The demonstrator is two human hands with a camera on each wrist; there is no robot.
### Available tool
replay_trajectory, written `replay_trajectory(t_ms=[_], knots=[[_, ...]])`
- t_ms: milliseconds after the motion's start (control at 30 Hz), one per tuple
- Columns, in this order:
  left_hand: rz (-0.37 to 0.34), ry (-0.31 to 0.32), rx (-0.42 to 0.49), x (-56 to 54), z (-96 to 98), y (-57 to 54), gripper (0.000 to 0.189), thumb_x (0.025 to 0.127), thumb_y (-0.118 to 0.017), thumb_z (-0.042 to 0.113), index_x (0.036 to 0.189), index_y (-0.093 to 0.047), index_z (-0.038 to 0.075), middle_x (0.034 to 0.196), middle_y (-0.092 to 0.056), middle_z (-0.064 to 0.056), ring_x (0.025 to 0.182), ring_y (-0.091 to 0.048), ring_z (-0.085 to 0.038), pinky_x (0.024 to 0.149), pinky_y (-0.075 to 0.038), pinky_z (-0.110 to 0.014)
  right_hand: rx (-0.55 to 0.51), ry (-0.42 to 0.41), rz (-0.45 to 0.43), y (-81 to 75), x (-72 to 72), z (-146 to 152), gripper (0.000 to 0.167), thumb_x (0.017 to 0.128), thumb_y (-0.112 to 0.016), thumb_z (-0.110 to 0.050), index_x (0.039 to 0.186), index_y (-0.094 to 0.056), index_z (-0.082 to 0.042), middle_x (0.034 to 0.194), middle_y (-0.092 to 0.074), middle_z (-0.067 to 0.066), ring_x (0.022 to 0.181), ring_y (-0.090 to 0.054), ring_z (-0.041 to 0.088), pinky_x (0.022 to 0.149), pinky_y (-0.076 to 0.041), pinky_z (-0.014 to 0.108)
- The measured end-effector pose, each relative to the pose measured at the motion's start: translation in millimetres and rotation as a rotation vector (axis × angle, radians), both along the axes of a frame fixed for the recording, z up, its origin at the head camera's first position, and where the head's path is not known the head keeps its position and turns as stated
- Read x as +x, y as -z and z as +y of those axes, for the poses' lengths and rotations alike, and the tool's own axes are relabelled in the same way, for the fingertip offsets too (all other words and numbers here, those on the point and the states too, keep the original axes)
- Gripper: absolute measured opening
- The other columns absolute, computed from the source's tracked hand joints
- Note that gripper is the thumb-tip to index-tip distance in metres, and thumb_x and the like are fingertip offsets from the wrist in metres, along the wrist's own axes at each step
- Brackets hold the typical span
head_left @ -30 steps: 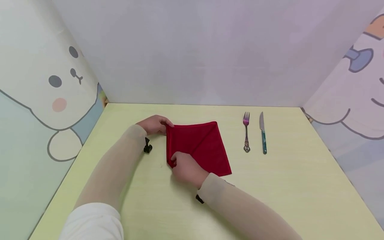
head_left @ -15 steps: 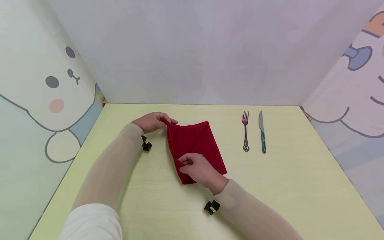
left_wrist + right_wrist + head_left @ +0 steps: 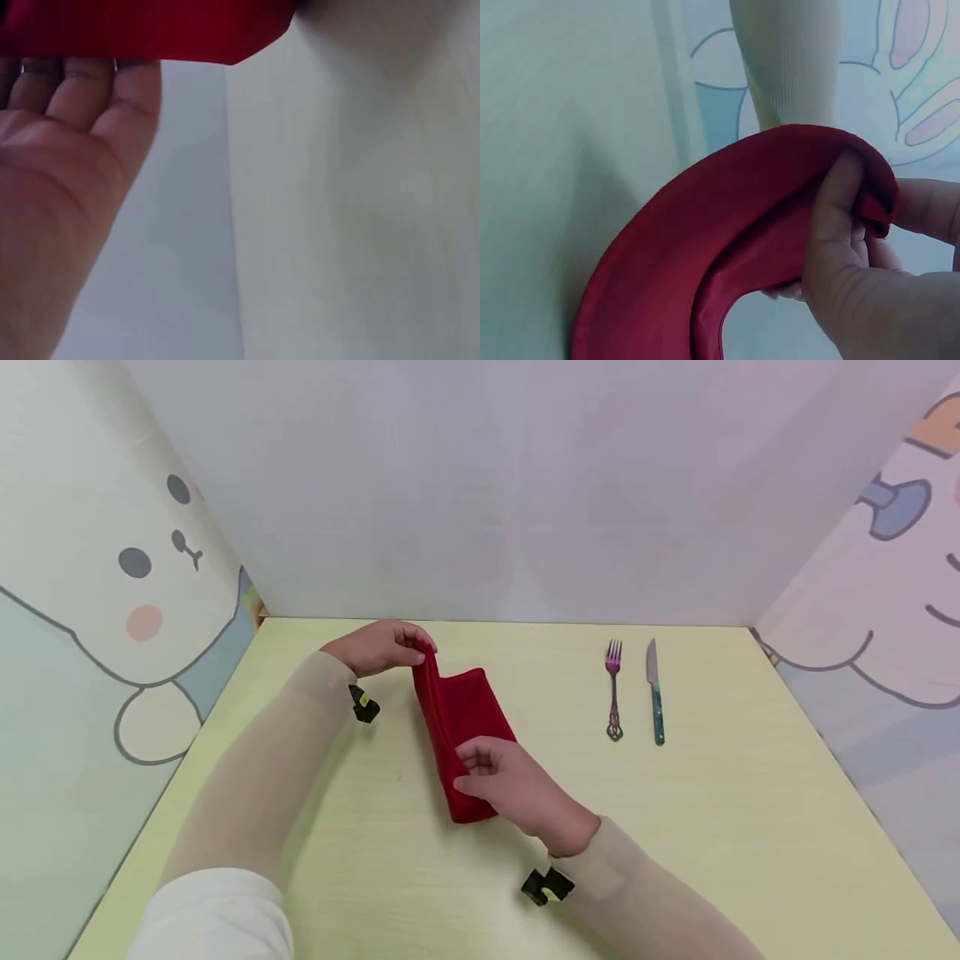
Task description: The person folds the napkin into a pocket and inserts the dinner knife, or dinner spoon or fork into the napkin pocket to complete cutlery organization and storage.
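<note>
A folded red cloth napkin [image 3: 475,708] is lifted at its left side, while its right part slopes toward the table. My left hand [image 3: 378,648] pinches the far end of the raised folded edge between thumb and fingers. At the near end, my right hand [image 3: 521,785] holds the same edge. In the right wrist view the napkin [image 3: 682,225] bends in a curve, its layers gripped by the thumb and fingers of the right hand [image 3: 855,277]. In the left wrist view the napkin [image 3: 150,30] hides the fingertips of the left hand [image 3: 67,165].
To the right on the pale wooden table [image 3: 735,793] lie a fork [image 3: 614,689] with purplish tines and a knife [image 3: 656,693] with a teal handle, side by side. A plain wall [image 3: 480,493] stands at the back, with cartoon-printed panels [image 3: 67,568] at both sides.
The napkin's left edge has risen off the table and its right edge has drawn leftward. My left hand has moved up and slightly away, my right hand to the right along with the cloth.
</note>
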State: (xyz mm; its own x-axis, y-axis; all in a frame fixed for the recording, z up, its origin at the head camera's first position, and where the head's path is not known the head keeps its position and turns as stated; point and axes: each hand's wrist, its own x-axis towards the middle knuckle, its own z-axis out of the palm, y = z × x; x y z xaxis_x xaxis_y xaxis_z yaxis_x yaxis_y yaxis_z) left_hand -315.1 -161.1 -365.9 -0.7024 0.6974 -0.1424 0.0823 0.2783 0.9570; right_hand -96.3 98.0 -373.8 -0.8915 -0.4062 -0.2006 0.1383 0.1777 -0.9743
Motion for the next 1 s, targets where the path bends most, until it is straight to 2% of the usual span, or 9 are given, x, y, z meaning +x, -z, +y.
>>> replay_trajectory(t_ms=[233,433,600,767,833,867,933,1000], knots=[[0.084,0.030,0.000,6.8,-12.1,-31.1,0.010,0.102,-0.058,0.001,0.110,-0.063,-0.001,0.106,-0.063,-0.018,0.102,-0.058,-0.031,0.092,-0.052,-0.036,-0.090,-0.036,0.033,-10.0,2.6,-6.5,0.024,0.097,-0.067,-0.003,0.121,-0.064,-0.001,0.107,-0.067,0.009,0.095,-0.063,0.021,0.083,-0.056,0.030],[0.142,0.017,-0.051,11.6,-27.8,-56.5,0.008,0.103,-0.058,0.002,0.110,-0.063,0.001,0.103,-0.065,-0.018,0.097,-0.061,-0.032,0.089,-0.054,-0.038,-0.151,-0.068,0.013,-26.2,2.9,-24.1,0.026,0.097,-0.066,-0.001,0.123,-0.064,-0.003,0.111,-0.068,0.010,0.099,-0.064,0.022,0.085,-0.057,0.033],[0.201,0.024,-0.142,16.4,-49.5,-90.8,0.008,0.103,-0.060,0.003,0.109,-0.062,0.000,0.101,-0.066,-0.017,0.092,-0.063,-0.030,0.084,-0.055,-0.036,-0.283,-0.060,-0.036,-36.6,6.5,-52.3,0.028,0.097,-0.066,0.001,0.124,-0.065,-0.003,0.114,-0.068,0.010,0.100,-0.067,0.021,0.087,-0.058,0.032],[0.191,0.026,-0.287,20.9,-65.2,-128.5,0.010,0.103,-0.060,0.005,0.111,-0.062,-0.001,0.104,-0.066,-0.019,0.093,-0.066,-0.032,0.082,-0.058,-0.037,-0.504,-0.058,-0.131,-35.2,10.9,-77.6,0.029,0.098,-0.062,0.004,0.126,-0.062,0.004,0.114,-0.066,0.012,0.099,-0.066,0.020,0.084,-0.057,0.028],[0.215,0.043,-0.379,17.4,-58.7,-131.3,0.013,0.103,-0.062,0.011,0.112,-0.064,0.003,0.107,-0.067,-0.017,0.097,-0.065,-0.031,0.084,-0.057,-0.039,-0.545,-0.027,-0.183,-27.3,9.8,-77.8,0.028,0.098,-0.060,0.006,0.126,-0.061,0.006,0.114,-0.066,0.013,0.098,-0.066,0.020,0.084,-0.057,0.027],[0.224,0.057,-0.420,13.9,-52.0,-127.8,0.014,0.103,-0.063,0.015,0.113,-0.066,0.005,0.108,-0.067,-0.015,0.098,-0.064,-0.031,0.085,-0.056,-0.040,-0.551,-0.006,-0.204,-21.8,8.5,-74.7,0.028,0.098,-0.060,0.006,0.126,-0.060,0.007,0.113,-0.067,0.014,0.098,-0.067,0.020,0.084,-0.057,0.027],[0.259,0.088,-0.499,5.2,-34.1,-112.2,0.014,0.103,-0.065,0.021,0.111,-0.068,0.010,0.106,-0.067,-0.012,0.099,-0.062,-0.027,0.086,-0.053,-0.040,-0.528,0.044,-0.234,-9.0,4.0,-64.1,0.029,0.098,-0.060,0.006,0.126,-0.060,0.008,0.112,-0.069,0.015,0.097,-0.068,0.020,0.085,-0.056,0.028],[0.287,0.104,-0.537,-4.0,-12.5,-88.6,0.014,0.103,-0.066,0.024,0.107,-0.068,0.011,0.101,-0.065,-0.010,0.094,-0.058,-0.024,0.084,-0.049,-0.040,-0.487,0.102,-0.255,4.4,-1.5,-49.5,0.029,0.097,-0.060,0.005,0.126,-0.058,0.009,0.110,-0.070,0.015,0.094,-0.069,0.019,0.085,-0.056,0.028]])
